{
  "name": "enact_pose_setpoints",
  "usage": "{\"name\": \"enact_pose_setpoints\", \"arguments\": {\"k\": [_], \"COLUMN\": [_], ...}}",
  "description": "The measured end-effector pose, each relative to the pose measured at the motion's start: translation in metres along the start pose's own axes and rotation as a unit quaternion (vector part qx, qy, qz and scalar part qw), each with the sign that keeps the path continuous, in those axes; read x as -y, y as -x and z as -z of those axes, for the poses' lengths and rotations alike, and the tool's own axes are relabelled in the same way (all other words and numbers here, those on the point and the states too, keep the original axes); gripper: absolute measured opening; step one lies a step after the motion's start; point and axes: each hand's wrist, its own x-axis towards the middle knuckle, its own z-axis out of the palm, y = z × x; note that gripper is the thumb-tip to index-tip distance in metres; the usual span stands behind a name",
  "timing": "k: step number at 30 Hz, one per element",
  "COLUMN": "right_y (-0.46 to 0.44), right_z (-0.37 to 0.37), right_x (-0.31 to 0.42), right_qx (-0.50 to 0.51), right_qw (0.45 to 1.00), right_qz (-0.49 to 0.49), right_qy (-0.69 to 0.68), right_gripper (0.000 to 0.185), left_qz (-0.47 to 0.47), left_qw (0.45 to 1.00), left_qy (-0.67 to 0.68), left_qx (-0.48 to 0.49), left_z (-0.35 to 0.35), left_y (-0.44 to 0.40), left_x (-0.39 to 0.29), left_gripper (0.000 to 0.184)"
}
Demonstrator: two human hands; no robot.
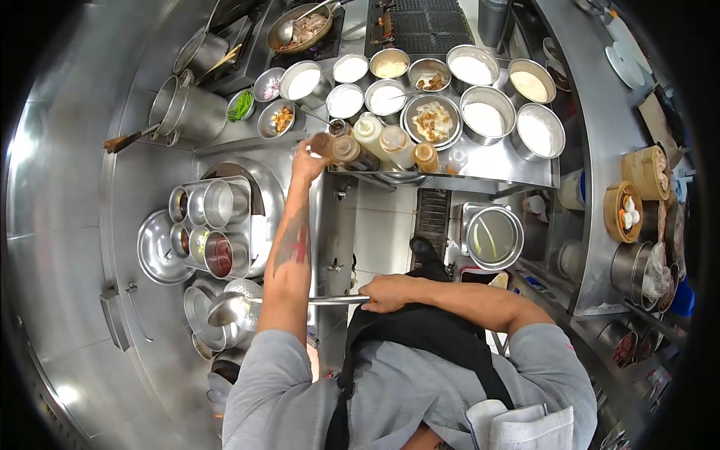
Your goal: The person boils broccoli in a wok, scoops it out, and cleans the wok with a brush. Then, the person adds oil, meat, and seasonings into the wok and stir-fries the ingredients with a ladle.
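My left hand reaches to the left end of the steel counter, its fingers closed around a small brown container, somewhat blurred, that looks like a sauce bottle. Right beside it stand a dark sauce bottle, a white squeeze bottle, a pale bottle and an amber one. Close to my waist, my right hand grips the steel handle of a ladle. The handle passes under my left forearm. The ladle's bowl hangs to the left, near a perforated strainer.
Several steel pots of white powder or liquid crowd the counter around a bowl of pale slices. On the left, a tray holds sauce pots by a round lid. A wok of meat sits at the back; bamboo steamers stand right.
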Motion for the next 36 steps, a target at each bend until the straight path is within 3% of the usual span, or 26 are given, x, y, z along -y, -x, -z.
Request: {"name": "enact_pose_setpoints", "arguments": {"k": [1, 2, 3, 4, 6, 9, 12, 13, 14, 16, 17, 18, 19, 21, 22, 24, 25, 27, 29, 31, 32, 34, 36], "right_y": [-0.004, -0.008, -0.011, -0.012, -0.017, -0.026, -0.026, -0.031, -0.036, -0.050, -0.058, -0.063, -0.062, -0.069, -0.079, -0.089, -0.099, -0.121, -0.145, -0.164, -0.169, -0.182, -0.192], "right_z": [-0.004, -0.005, -0.007, -0.010, -0.010, -0.004, -0.003, -0.006, -0.013, -0.035, -0.051, -0.067, -0.069, -0.084, -0.101, -0.106, -0.115, -0.136, -0.153, -0.186, -0.204, -0.243, -0.283], "right_x": [-0.004, -0.007, -0.009, -0.008, 0.000, 0.012, 0.033, 0.038, 0.042, 0.044, 0.037, 0.034, 0.045, 0.054, 0.045, 0.076, 0.085, 0.111, 0.145, 0.192, 0.214, 0.250, 0.278], "right_qx": [0.007, 0.005, -0.008, -0.017, 0.010, 0.040, 0.075, 0.092, 0.104, 0.143, 0.114, 0.091, 0.128, 0.149, 0.142, 0.205, 0.210, 0.231, 0.262, 0.269, 0.260, 0.273, 0.291], "right_qw": [1.000, 1.000, 0.999, 0.996, 0.997, 0.994, 0.991, 0.988, 0.988, 0.981, 0.985, 0.987, 0.987, 0.987, 0.986, 0.975, 0.973, 0.968, 0.949, 0.949, 0.950, 0.948, 0.933], "right_qz": [0.011, 0.015, 0.048, 0.081, 0.079, 0.089, 0.082, 0.092, 0.084, 0.092, 0.110, 0.129, 0.091, 0.058, 0.092, -0.020, -0.019, -0.016, -0.030, -0.030, -0.037, -0.034, -0.032], "right_qy": [0.005, 0.004, 0.007, 0.011, 0.017, 0.052, 0.069, 0.086, 0.080, 0.096, 0.070, 0.038, 0.019, 0.000, -0.012, -0.085, -0.097, -0.093, -0.174, -0.161, -0.171, -0.161, -0.211], "right_gripper": [0.035, 0.035, 0.035, 0.035, 0.034, 0.034, 0.036, 0.036, 0.037, 0.038, 0.040, 0.042, 0.042, 0.044, 0.045, 0.034, 0.031, 0.029, 0.030, 0.030, 0.029, 0.026, 0.025], "left_qz": [-0.070, -0.138, -0.192, -0.188, -0.209, -0.178, -0.196, -0.211, -0.265, -0.246, -0.245, -0.252, -0.228, -0.291, -0.284, -0.245, -0.297, -0.342, -0.443, -0.439, -0.391, -0.309, -0.201], "left_qw": [0.977, 0.910, 0.925, 0.925, 0.910, 0.876, 0.815, 0.808, 0.810, 0.820, 0.830, 0.839, 0.854, 0.876, 0.886, 0.920, 0.913, 0.908, 0.834, 0.811, 0.827, 0.809, 0.780], "left_qy": [-0.185, -0.362, -0.310, -0.312, -0.359, -0.447, -0.541, -0.543, -0.520, -0.516, -0.501, -0.483, -0.468, -0.373, -0.351, -0.278, -0.215, -0.049, 0.145, 0.208, 0.198, 0.175, 0.247], "left_qx": [-0.077, -0.150, -0.105, -0.107, 0.018, 0.032, 0.072, 0.085, 0.053, 0.034, 0.012, -0.016, -0.028, -0.096, -0.110, -0.128, -0.178, -0.238, -0.294, -0.327, -0.351, -0.468, -0.539], "left_z": [0.000, -0.003, -0.009, -0.019, -0.034, -0.040, -0.039, -0.040, -0.037, -0.030, -0.027, -0.018, -0.004, 0.037, 0.065, 0.128, 0.160, 0.212, 0.229, 0.228, 0.228, 0.244, 0.257], "left_y": [0.029, 0.054, 0.066, 0.067, 0.061, 0.039, 0.036, 0.033, 0.038, 0.056, 0.064, 0.080, 0.104, 0.165, 0.199, 0.277, 0.320, 0.408, 0.481, 0.562, 0.601, 0.668, 0.745], "left_x": [-0.041, -0.077, -0.093, -0.096, -0.099, -0.104, -0.097, -0.080, -0.076, -0.074, -0.067, -0.068, -0.079, -0.097, -0.108, -0.131, -0.136, -0.140, -0.118, -0.081, -0.053, 0.023, 0.059], "left_gripper": [0.068, 0.072, 0.075, 0.075, 0.066, 0.054, 0.072, 0.071, 0.067, 0.057, 0.050, 0.050, 0.054, 0.059, 0.057, 0.063, 0.067, 0.058, 0.062, 0.065, 0.066, 0.063, 0.063]}}
